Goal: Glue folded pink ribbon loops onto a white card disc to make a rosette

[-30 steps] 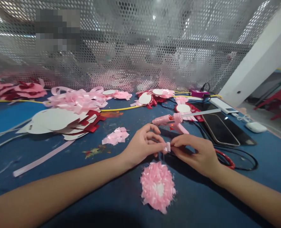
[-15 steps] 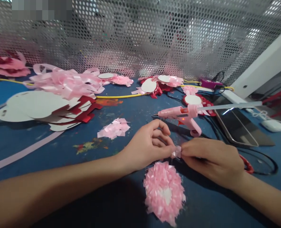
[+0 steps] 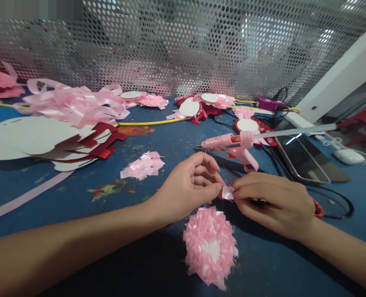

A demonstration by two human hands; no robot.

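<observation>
A small piece of pink ribbon (image 3: 228, 192) is pinched between the fingertips of my left hand (image 3: 193, 185) and my right hand (image 3: 274, 204). Both hands are closed on it, one at each side. Just below them on the table lies a pink ribbon rosette (image 3: 198, 247), its frilled pieces ringing a bare white centre. Beyond my hands rests a pink glue gun (image 3: 232, 144) with a long glue stick out of its back and a small red light on. To the left sits a little heap of cut pink ribbon pieces (image 3: 143, 165).
White and red paper cut-outs (image 3: 31, 136) are stacked at the left, with a pile of pink ribbon (image 3: 74, 103) behind. Rosettes with white discs (image 3: 189, 107) line the back by a perforated metal screen (image 3: 158, 45). A dark phone (image 3: 303, 161) and cables lie at the right.
The ribbon piece between my fingertips has turned slightly and shows more of its flat face. The whole view has shifted a little; my hands otherwise keep nearly the same pose.
</observation>
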